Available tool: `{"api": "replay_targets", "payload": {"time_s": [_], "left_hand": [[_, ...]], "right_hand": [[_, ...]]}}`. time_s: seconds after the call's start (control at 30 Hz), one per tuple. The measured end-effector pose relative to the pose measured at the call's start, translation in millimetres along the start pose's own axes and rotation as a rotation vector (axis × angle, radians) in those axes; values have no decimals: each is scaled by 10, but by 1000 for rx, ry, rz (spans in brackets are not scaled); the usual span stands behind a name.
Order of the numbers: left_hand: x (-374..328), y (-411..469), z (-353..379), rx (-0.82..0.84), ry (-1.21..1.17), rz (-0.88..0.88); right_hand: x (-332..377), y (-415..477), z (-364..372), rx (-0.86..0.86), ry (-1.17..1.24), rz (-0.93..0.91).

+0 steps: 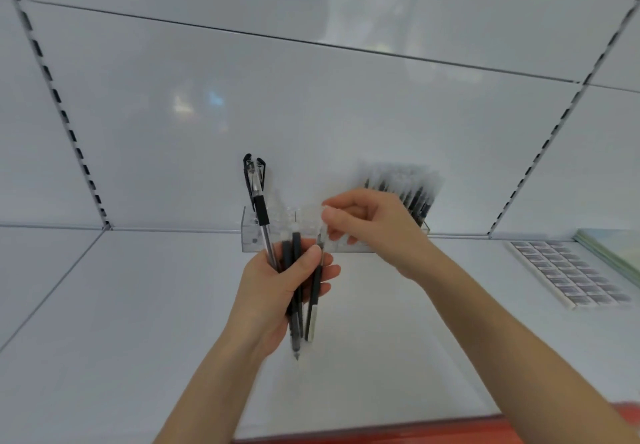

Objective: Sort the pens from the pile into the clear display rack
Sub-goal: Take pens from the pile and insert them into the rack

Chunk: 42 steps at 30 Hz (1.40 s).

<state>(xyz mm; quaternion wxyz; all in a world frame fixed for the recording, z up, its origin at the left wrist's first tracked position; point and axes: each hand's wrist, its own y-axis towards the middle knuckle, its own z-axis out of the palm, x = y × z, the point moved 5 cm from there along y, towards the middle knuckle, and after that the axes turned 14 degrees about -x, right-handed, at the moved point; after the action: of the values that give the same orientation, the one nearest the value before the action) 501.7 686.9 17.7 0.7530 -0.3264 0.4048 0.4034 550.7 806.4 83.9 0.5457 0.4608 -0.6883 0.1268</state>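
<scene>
My left hand (277,291) grips a bundle of black pens (298,287) upright over the white shelf, their tips pointing down. One capped pen (260,208) of the bundle sticks up higher than the others. My right hand (367,225) pinches the frosted top end of one pen (317,280) at the bundle's right side. The clear display rack (273,221) stands just behind both hands against the back wall. Several black pens (408,187) stand in its right part, half hidden by my right hand. Two black pens (248,180) stand at its left end.
A white shelf (138,305) with a white back panel surrounds the rack. A flat card of small grey items (568,273) lies at the right, with a greenish pad (613,249) beyond it. A red edge (450,429) runs along the shelf front.
</scene>
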Motion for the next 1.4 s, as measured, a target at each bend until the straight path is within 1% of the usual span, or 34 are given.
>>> {"api": "replay_targets", "payload": {"time_s": [0.07, 0.17, 0.2, 0.27, 0.33, 0.37, 0.47, 0.63, 0.83, 0.93, 1.07, 1.13, 1.2, 1.27, 1.3, 1.33, 1.4], "left_hand": [[5, 3, -24, -3, 13, 1], [4, 36, -91, -57, 21, 5], [6, 48, -115, -82, 26, 5], [11, 60, -150, -134, 56, 3], [17, 60, -147, -160, 80, -4], [21, 60, -136, -161, 85, -10], [31, 57, -108, -160, 99, -22], [24, 64, -104, -146, 72, -12], [28, 79, -123, -110, 36, 11], [4, 83, -126, -116, 6, 26], [-31, 84, -118, -98, -87, 34], [-46, 81, -104, -84, -145, 21], [-83, 80, -92, -80, -227, 14], [-132, 81, -98, -98, -319, 25], [-154, 82, -101, -106, -356, 32], [-173, 82, -98, -109, -382, 41], [-197, 81, -81, -112, -410, 55]], "right_hand": [[2, 41, -54, -45, 53, 12], [-37, 196, -404, -303, 132, 54], [-47, 254, -552, -396, 106, 33], [-74, 347, -804, -547, -58, -50], [-119, 403, -932, -628, -207, -109], [-141, 422, -945, -631, -253, -134], [-190, 460, -901, -604, -363, -206], [-127, 493, -865, -570, -445, -292], [-164, 546, -710, -396, -563, -320], [-245, 566, -627, -337, -688, -368], [-316, 562, -563, -324, -786, -420], [-327, 535, -531, -328, -815, -415], [-286, 432, -517, -390, -760, -423], [-199, 236, -476, -444, -555, -371], [-188, 132, -413, -396, -439, -292], [-181, 30, -309, -299, -359, -210], [-178, -170, -51, -57, -306, -98]]}}
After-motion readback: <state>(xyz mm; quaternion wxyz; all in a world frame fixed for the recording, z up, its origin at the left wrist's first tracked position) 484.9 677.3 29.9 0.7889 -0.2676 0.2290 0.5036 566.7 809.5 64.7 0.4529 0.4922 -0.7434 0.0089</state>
